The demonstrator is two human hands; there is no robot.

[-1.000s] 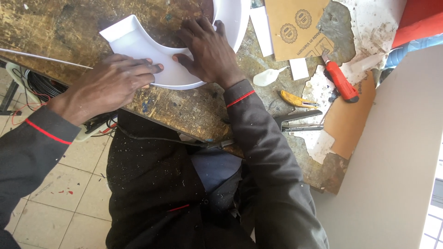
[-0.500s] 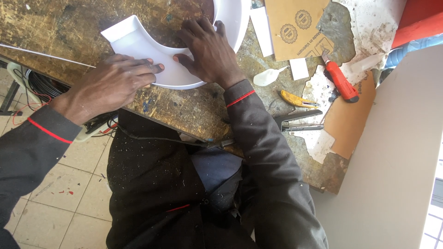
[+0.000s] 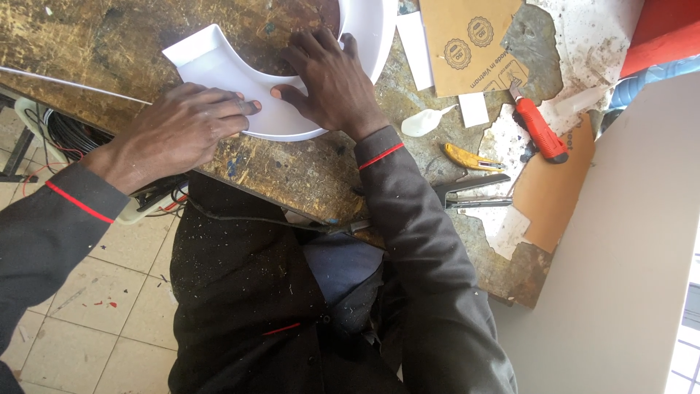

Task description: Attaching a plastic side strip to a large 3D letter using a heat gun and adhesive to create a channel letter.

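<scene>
A white curved plastic piece [image 3: 211, 62], shaped like a big open ring, lies on the worn wooden workbench [image 3: 87, 36]. My left hand [image 3: 179, 131] rests on its near rim with the fingers pressed flat against the edge. My right hand [image 3: 328, 80] lies spread, palm down, on the curved band just right of the left hand. Neither hand holds a tool. Both arms wear dark sleeves with a red stripe at the cuff.
On the bench to the right lie a red utility knife [image 3: 539, 131], a yellow cutter [image 3: 467, 157], dark metal pliers [image 3: 474, 193], brown cardboard [image 3: 467, 44] and white scraps. A large pale board [image 3: 620, 241] leans at the right. Cables hang at the left over the tiled floor.
The white piece and both hands have shifted very slightly; the left fingers stay pressed on its near edge. Nothing was picked up or let go.
</scene>
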